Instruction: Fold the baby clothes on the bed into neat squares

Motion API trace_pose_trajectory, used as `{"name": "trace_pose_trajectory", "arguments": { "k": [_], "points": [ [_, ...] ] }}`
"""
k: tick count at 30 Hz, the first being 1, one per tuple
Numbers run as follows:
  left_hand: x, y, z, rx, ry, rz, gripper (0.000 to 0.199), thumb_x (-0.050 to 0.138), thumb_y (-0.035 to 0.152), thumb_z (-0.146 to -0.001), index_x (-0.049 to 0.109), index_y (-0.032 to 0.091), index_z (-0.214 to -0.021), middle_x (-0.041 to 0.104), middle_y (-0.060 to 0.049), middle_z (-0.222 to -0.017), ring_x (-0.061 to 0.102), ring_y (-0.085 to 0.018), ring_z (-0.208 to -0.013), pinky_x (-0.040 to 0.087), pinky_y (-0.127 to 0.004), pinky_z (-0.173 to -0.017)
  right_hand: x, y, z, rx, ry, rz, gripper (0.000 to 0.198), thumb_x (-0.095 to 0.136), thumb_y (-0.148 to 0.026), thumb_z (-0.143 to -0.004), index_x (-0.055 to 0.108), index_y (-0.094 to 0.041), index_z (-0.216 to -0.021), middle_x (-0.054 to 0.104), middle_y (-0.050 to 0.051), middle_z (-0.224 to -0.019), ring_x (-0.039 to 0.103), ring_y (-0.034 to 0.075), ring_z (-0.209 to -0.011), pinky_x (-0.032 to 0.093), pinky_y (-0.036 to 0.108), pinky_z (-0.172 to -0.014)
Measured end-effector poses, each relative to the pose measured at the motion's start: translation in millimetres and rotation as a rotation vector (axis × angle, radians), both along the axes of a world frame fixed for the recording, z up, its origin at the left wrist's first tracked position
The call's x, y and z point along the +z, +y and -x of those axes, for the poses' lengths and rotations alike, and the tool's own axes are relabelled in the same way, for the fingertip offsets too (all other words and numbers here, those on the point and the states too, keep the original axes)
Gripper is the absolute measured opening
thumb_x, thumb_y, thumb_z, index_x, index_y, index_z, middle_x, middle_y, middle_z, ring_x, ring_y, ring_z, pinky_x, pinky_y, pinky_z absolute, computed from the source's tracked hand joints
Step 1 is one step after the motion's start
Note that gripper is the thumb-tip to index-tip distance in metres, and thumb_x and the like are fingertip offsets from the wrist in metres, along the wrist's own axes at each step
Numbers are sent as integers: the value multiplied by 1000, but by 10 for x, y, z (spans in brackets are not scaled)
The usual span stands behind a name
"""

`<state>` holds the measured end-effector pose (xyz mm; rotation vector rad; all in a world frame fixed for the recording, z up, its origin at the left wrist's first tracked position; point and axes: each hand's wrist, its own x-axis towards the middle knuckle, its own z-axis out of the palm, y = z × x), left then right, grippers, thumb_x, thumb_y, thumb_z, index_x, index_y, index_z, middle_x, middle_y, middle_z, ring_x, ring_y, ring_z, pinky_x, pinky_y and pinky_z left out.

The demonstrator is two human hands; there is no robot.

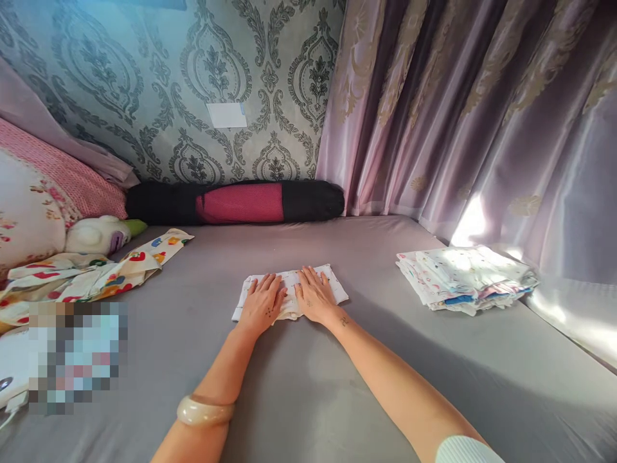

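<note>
A small folded white cloth [290, 278] with a fine print lies on the grey bed sheet [308, 386], in the middle of the view. My left hand [263, 302] rests flat on its left part, fingers stretched out. On the right part my right hand [315, 294] lies flat too, fingers extended away from me. Both palms press on the cloth and hide much of it. Further right sits a stack of folded printed cloths [467, 276], apart from my hands.
A long black and pink bag [236, 202] lies along the wall. Left are a patterned cloth [130, 267], a plush toy [96, 235], a floral pillow [29, 206], a white device with a cable [17, 360] and a blurred patch. Curtains [409, 109] hang at the right.
</note>
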<state>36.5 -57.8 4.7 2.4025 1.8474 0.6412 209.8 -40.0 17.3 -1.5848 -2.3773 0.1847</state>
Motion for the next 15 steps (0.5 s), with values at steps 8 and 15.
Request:
{"name": "trace_pose_trajectory", "arguments": {
  "k": [8,15],
  "points": [
    [-40,22,24,30,-17,-55,40,38,35,-95,57,19,-126,57,-17,-136,45,-32,-134,29,-53,-111,1,33,-86,-76,-11,6,54,25,-34,-100,40,-10,-146,32,13,-155,21,26,-145,13,49,-118],
    [-113,48,48,48,44,3,41,38,36,-95,56,20,-129,53,-16,-141,43,-31,-136,26,-53,-113,-72,33,-69,-91,-12,-11,54,26,-35,-101,38,-10,-146,35,14,-153,24,26,-144,12,49,-118]
  ]
}}
